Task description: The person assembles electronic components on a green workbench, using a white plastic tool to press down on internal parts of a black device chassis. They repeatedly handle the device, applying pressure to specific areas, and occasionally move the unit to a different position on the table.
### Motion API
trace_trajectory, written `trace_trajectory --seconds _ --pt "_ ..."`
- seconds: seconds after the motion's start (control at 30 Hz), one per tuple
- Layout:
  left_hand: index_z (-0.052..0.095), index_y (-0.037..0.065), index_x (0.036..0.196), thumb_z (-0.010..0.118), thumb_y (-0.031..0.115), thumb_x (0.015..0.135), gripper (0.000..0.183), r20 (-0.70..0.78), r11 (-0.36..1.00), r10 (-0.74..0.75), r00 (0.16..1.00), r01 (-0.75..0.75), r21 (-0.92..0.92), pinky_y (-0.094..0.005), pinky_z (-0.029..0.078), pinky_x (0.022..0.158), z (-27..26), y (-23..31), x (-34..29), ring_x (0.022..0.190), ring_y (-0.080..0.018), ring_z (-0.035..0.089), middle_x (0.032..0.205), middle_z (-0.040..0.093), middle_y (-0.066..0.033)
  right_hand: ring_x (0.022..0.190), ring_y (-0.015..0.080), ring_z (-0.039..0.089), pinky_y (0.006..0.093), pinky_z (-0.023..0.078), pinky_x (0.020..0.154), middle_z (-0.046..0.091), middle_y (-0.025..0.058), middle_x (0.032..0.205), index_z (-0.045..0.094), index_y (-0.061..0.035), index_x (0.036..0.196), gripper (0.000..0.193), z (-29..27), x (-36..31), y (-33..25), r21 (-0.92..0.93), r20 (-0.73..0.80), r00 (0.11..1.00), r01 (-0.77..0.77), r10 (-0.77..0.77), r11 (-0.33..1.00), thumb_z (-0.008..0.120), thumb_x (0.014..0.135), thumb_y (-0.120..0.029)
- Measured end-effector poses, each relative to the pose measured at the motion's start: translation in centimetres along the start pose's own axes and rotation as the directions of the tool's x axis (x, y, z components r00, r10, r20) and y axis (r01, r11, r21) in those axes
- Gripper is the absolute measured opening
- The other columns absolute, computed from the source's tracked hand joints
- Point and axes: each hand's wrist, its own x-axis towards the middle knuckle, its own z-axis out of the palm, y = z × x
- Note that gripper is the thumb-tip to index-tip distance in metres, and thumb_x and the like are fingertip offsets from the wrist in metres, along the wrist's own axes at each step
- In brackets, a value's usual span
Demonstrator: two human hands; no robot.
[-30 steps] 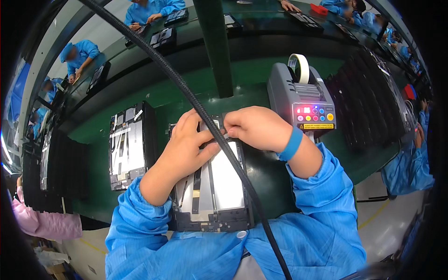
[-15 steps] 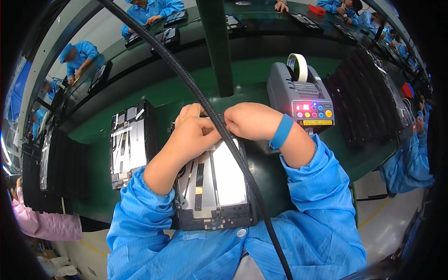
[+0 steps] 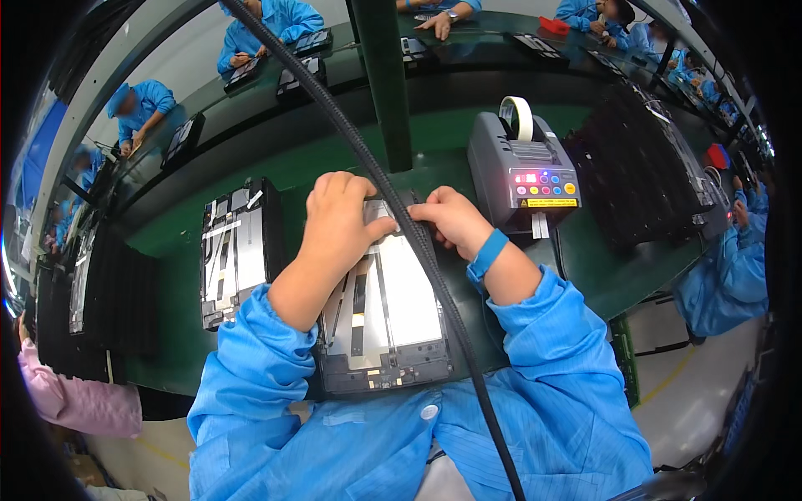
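A flat electronic panel, silver with a black frame and dark ribbon strips, lies on the green bench right before me. My left hand rests over its far left corner, thumb stretched across the silver surface and apart from the fingers. At the far right edge my right hand has its fingers curled and its thumb and forefinger close together. Whatever lies between those fingertips is too small to make out. A black braided cable crosses the view and hides part of the panel's far end.
Left of the panel stands a stack of similar panels. A grey tape dispenser with a cream roll sits at the right, white strips at its front. Black stacked units stand beyond it. Co-workers in blue sit across the bench.
My hands have parted from where they met at the panel's far end. The right forearm has dropped nearer, uncovering the strips at the dispenser's front.
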Motion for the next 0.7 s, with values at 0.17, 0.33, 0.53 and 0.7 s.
trace_trajectory --seconds 0.17,0.33,0.53,0.7 --pt "0.04 -0.005 0.127 0.062 0.014 0.081 0.054 -0.033 0.927 -0.254 0.967 0.234 -0.292 -0.0434 0.031 0.103 -3.7 0.2 -7.9 0.118 -0.0364 0.044 0.125 0.045 -0.0225 0.107 0.0265 0.054 0.0371 0.046 0.091 0.052 0.0214 0.122 0.041 0.0044 0.129 0.061 0.3 -6.4 4.4 0.087 -0.069 0.952 0.302 -0.297 0.949 0.065 0.087 -0.032" --pt "0.025 -0.007 0.139 0.05 0.031 0.087 0.069 0.055 0.578 -0.449 0.892 0.337 -0.743 -0.0429 0.022 0.111 -2.9 2.7 -15.7 0.132 -0.0352 0.032 0.142 0.029 -0.0247 0.143 0.0435 0.001 0.0459 0.008 0.115 0.005 0.0341 0.151 0.006 0.0109 0.145 0.09 2.5 -13.7 7.2 -0.031 0.21 0.901 0.393 -0.379 0.919 0.05 0.092 -0.047" --pt "0.01 -0.007 0.146 0.039 0.059 0.09 0.091 -0.123 0.532 -0.252 0.96 0.031 -0.846 -0.0426 0.014 0.115 -7.2 1.5 -15.4 0.141 -0.0323 0.019 0.153 0.014 -0.023 0.141 0.0481 0.006 0.046 0.01 0.115 0.007 0.0394 0.147 0.001 0.0159 0.142 0.094 4.4 -13.7 -0.4 0.019 0.277 0.807 0.537 -0.521 0.843 0.051 0.091 -0.045" --pt "0.013 -0.007 0.146 0.038 0.067 0.089 0.097 -0.224 0.398 -0.308 0.925 -0.089 -0.913 -0.0417 0.015 0.116 -13.3 -7.3 -15.0 0.142 -0.0315 0.019 0.153 0.014 -0.0239 0.138 0.048 0.017 0.046 0.016 0.115 0.017 0.0406 0.144 0.008 0.0178 0.14 0.088 12.3 -7.8 -7.9 -0.169 0.37 0.758 0.624 -0.537 0.763 0.052 0.089 -0.038"
